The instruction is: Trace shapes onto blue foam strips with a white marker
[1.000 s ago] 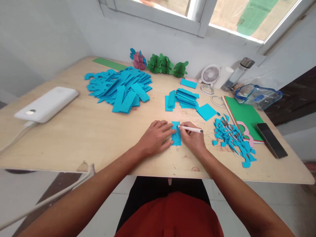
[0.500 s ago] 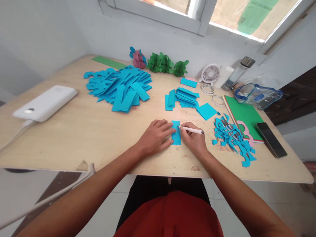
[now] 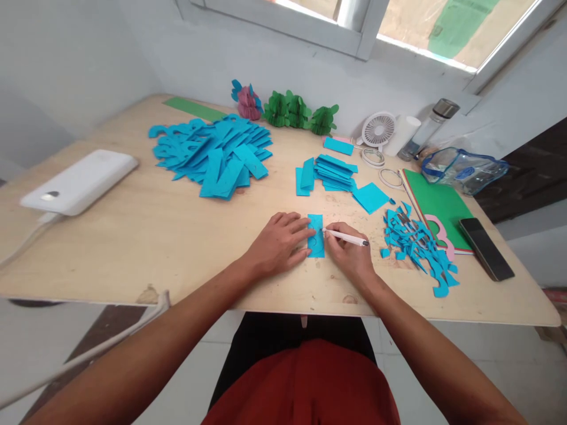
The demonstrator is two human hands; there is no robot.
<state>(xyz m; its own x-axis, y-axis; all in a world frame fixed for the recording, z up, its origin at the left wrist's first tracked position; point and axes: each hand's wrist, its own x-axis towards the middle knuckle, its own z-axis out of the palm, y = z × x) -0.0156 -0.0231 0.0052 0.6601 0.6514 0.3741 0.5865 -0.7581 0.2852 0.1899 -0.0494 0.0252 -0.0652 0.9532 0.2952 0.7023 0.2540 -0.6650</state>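
Note:
A small blue paper rectangle [image 3: 316,251] lies flat in front of me, with a dark curved line drawn on it. My left hand [image 3: 284,241] rests with fingers spread, its fingertips on the paper's left edge. Held in my right hand [image 3: 349,251] is a white pen [image 3: 348,236] with a dark end. Its tip touches or hovers just over the right side of the paper; I cannot tell which. Folded blue paper pieces [image 3: 333,173] are stacked beyond the hands, and a blue paper square [image 3: 371,198] lies beside them.
A big heap of cut blue paper [image 3: 212,153] spreads at back left. Blue scraps [image 3: 414,239] lie right, by a green folder [image 3: 443,206] and a phone [image 3: 486,249]. A white power bank [image 3: 80,182] sits left. A small fan [image 3: 378,130] and green paper decorations [image 3: 287,110] line the wall.
The pen has shifted slightly down along the paper's right side, and its back end has dipped a little. My left hand stays in place on the paper.

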